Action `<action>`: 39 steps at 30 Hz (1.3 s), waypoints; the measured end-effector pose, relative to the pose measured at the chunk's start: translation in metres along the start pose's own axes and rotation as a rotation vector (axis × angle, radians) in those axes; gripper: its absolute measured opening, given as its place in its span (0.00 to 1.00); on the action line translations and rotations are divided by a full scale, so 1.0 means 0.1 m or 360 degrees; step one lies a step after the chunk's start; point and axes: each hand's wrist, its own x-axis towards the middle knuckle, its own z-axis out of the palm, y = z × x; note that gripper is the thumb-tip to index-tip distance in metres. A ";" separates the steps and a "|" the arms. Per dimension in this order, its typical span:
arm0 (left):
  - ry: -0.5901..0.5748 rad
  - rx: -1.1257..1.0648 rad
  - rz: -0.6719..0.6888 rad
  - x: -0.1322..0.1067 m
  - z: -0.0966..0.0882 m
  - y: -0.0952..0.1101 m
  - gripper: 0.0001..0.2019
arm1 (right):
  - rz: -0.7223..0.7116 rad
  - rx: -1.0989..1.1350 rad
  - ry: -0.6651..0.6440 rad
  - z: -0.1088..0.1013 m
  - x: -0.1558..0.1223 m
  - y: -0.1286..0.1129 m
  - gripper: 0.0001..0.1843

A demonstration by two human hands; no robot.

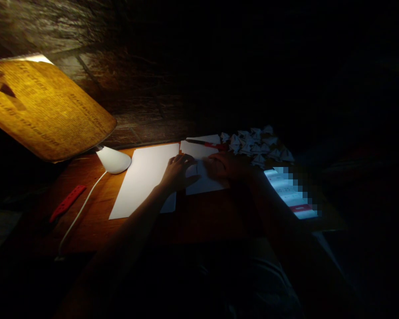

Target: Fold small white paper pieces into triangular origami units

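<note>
Item, dim scene: all beyond the lamplight is black. Both forearms fade into shadow towards the lower edge, and the table [199,217] is lost in the dark at its near and right sides.

Left hand [178,173]: palm down, fingers laid nearly flat and pointing right, pressing on a small paper piece [195,169]. They are not closed round anything.

Right hand [223,165]: knuckles up, fingers curled at the same piece. Whether they pinch it cannot be told.

Small paper piece: between the two hands, lying on a white sheet [204,184].

Large sheet [142,179]: just left of it, under the left wrist.

Red-handled tool [210,144]: beyond the hands, its kind unclear.

Pile of folded paper pieces [257,144]: loose on the table, behind and to the right of the right hand.

Phone [291,191]: lit, its screen blurred.

Lamp [43,108], cord [81,208] and red strip [67,202]: at the left.
</note>
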 end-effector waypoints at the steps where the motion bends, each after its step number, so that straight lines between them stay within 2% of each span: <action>1: -0.0001 0.0003 0.0004 0.00 0.00 -0.01 0.24 | -0.0002 -0.0001 0.0004 0.00 0.00 0.01 0.35; 12: -0.0054 0.0013 -0.0023 -0.01 0.00 0.01 0.26 | -0.0015 0.0037 -0.0009 0.03 0.00 0.06 0.39; 24: -0.0028 0.0000 0.0032 -0.01 0.04 -0.03 0.23 | -0.0026 0.0059 0.0043 0.04 0.02 0.05 0.33; 28: -0.0043 -0.0029 0.0015 -0.01 0.06 -0.04 0.25 | -0.0014 0.0200 0.0072 0.05 0.01 0.08 0.34; 32: -0.0032 -0.0089 0.0049 -0.01 0.09 -0.05 0.25 | 0.0094 0.0316 0.0271 0.08 0.01 0.03 0.28; 34: -0.0012 -0.0100 0.0072 -0.01 0.09 -0.05 0.25 | 0.0011 0.0213 0.0327 0.10 0.01 -0.04 0.23; 36: 0.0009 -0.0106 0.0068 -0.01 0.10 -0.05 0.25 | -0.0061 0.0127 0.0258 0.13 0.01 -0.11 0.19; 39: 0.0018 -0.0128 0.0052 -0.01 0.10 -0.05 0.25 | -0.0069 0.0071 0.0147 0.16 0.01 -0.19 0.20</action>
